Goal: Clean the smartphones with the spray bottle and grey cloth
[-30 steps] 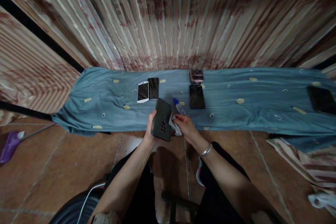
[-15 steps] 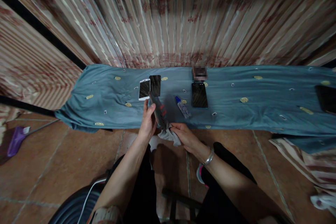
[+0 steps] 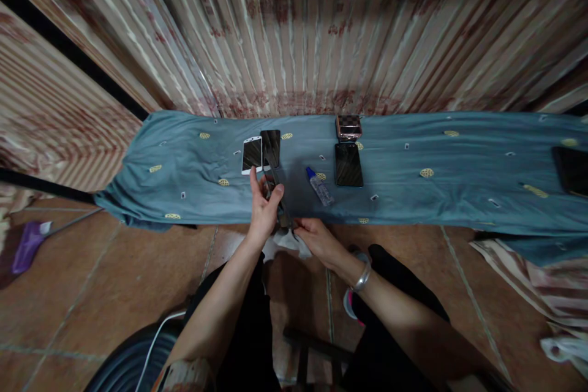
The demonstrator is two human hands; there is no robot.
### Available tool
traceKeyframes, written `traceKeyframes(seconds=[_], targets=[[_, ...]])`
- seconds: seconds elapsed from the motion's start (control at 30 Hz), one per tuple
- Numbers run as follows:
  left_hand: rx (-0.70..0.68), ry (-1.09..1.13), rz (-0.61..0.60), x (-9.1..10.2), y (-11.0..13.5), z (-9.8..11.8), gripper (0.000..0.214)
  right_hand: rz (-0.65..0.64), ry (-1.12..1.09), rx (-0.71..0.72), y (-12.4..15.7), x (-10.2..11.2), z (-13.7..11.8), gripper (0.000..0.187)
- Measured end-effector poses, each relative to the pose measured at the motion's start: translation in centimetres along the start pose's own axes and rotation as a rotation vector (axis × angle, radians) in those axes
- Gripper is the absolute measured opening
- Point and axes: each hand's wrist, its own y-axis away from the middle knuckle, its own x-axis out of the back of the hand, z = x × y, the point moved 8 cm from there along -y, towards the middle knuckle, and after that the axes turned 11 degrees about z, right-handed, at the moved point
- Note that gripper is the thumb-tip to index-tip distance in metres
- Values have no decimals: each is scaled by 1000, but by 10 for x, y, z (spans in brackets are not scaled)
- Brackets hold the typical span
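Observation:
My left hand [image 3: 264, 208] grips a dark phone [image 3: 278, 193], which is tilted nearly edge-on to me over the front of the cloth-covered surface. Close by on the right, my right hand [image 3: 316, 237] pinches a pale wiping cloth [image 3: 290, 241] at the phone's lower end. Behind my left hand lie a white phone [image 3: 252, 154] and a black phone [image 3: 272, 144], side by side. A clear bottle with a blue cap [image 3: 320, 187] rests on its side to the right. Beyond it is another black phone [image 3: 348, 165], with a small checkered box [image 3: 348, 128] behind it.
A blue-green patterned cloth [image 3: 463, 190] covers the long surface. At its far right lies a dark device [image 3: 571, 170]. Striped curtains [image 3: 294, 30] hang behind. A purple broom [image 3: 30, 247] is on the tiled floor at left, and a black round object [image 3: 133, 355] stands near my left leg.
The phone in my left hand has turned from showing its broad side to nearly edge-on. My right hand has shifted slightly left with the cloth.

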Motion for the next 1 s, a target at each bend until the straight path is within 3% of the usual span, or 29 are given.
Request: traceKeyframes(seconds=[0.23, 0.5, 0.6, 0.7, 1.0], targets=[[-80, -112, -23, 0, 1, 3, 98, -58, 85, 191, 11, 2, -27, 15], [17, -39, 26, 1, -5, -6, 96, 160, 567, 749, 36, 12, -64, 28], [60, -17, 44, 2, -6, -14, 96, 181, 657, 882, 44, 8, -67, 28], [70, -21, 26, 1, -4, -17, 94, 190, 687, 869, 42, 8, -67, 25], [20, -57, -56, -12, 11, -10, 97, 197, 531, 635, 27, 21, -66, 17]])
